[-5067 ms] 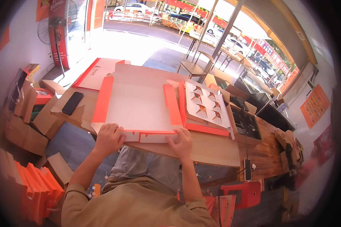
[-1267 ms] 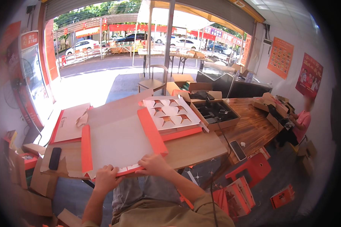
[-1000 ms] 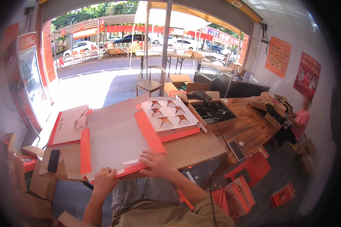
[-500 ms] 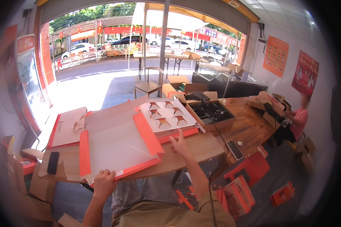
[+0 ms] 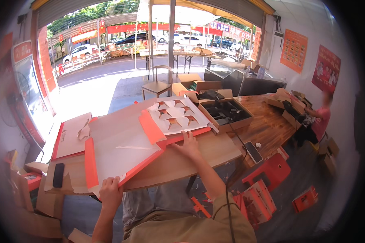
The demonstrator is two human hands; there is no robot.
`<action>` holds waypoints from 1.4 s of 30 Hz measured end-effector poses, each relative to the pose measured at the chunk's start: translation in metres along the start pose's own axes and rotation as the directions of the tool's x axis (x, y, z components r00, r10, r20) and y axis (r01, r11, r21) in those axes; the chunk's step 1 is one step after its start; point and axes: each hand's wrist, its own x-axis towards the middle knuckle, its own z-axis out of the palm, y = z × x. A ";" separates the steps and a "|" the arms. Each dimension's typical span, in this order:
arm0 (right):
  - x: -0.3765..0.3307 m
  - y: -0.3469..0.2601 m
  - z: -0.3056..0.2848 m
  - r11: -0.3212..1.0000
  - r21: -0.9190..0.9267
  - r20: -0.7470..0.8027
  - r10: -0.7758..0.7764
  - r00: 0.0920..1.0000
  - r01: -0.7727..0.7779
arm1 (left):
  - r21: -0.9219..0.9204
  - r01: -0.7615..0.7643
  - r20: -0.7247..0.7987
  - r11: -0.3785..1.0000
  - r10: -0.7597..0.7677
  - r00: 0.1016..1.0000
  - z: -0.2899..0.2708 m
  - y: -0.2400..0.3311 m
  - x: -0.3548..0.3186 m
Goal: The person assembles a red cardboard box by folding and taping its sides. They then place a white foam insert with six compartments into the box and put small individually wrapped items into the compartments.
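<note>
1. Showing the box [image 5: 109,158] on the table [image 5: 219,150], just left of the tray [image 5: 176,114].
2. Pinching its near edge with the left hand [image 5: 110,190].
3. Holding the right hand [image 5: 188,146] spread at the tray's near side.

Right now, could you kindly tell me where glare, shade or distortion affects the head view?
Head view: the sunlit ground is washed out to white; head view: the dark contents of the open carton merge in shade; head view: the glass-fronted cabinet leans near the rim, and the corners fall to black; head view: the left hand, right hand and orange-edged box read clearly.
</note>
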 end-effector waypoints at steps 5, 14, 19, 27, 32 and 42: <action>0.025 0.020 0.025 0.998 0.041 -0.055 -0.053 0.997 0.056 | -0.040 0.059 -0.027 0.997 -0.060 0.998 0.003 0.002 0.004; 0.046 0.021 0.035 0.999 -0.028 -0.064 -0.047 0.997 0.045 | -0.070 0.049 0.008 0.996 -0.048 0.999 0.010 0.024 0.020; 0.003 0.000 0.008 0.743 0.669 0.031 -0.033 0.999 0.004 | 0.044 0.029 0.167 0.999 -0.036 0.985 0.014 0.051 0.019; -0.090 -0.022 0.013 0.657 0.681 -0.260 -0.197 0.945 0.324 | 0.042 -0.071 0.297 0.997 0.055 0.953 0.010 0.061 0.019; -0.113 -0.053 -0.004 0.822 0.288 -0.406 -0.359 0.840 0.491 | 0.091 -0.078 0.326 0.993 0.044 0.944 0.010 0.063 0.013; -0.124 -0.040 0.000 0.799 0.243 -0.397 -0.436 0.807 0.551 | -0.044 -0.207 0.277 0.977 0.211 0.937 -0.078 0.083 0.005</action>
